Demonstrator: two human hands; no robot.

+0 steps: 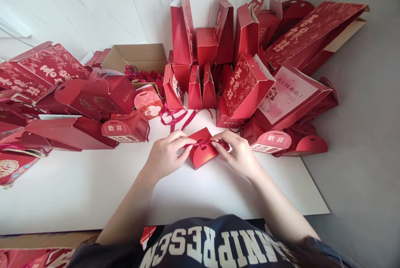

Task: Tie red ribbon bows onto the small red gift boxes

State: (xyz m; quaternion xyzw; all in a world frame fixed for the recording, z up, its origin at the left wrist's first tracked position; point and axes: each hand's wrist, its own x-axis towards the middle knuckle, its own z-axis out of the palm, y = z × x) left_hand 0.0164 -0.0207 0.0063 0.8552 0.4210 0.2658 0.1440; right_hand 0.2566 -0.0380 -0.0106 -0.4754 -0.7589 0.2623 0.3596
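A small red gift box (204, 159) with a rounded flap lies on the white table in front of me. Dark red ribbon (201, 143) crosses the top of the box, gathered at a knot near the flap's hole. At the box's left side my left hand (168, 151) pinches one part of the ribbon between thumb and fingers. My right hand (236, 151) grips the ribbon on the other side, and a short end shows beyond its fingers. Loose dark red ribbon (184, 119) trails on the table behind the box.
Red paper bags (183, 35) and boxes crowd the back against the tiled wall. A cardboard box (137, 55) holding ribbon stands behind left. More red boxes (125, 126) are piled at left and a red box (270, 141) sits at right. A grey wall bounds the table (93, 193) at right.
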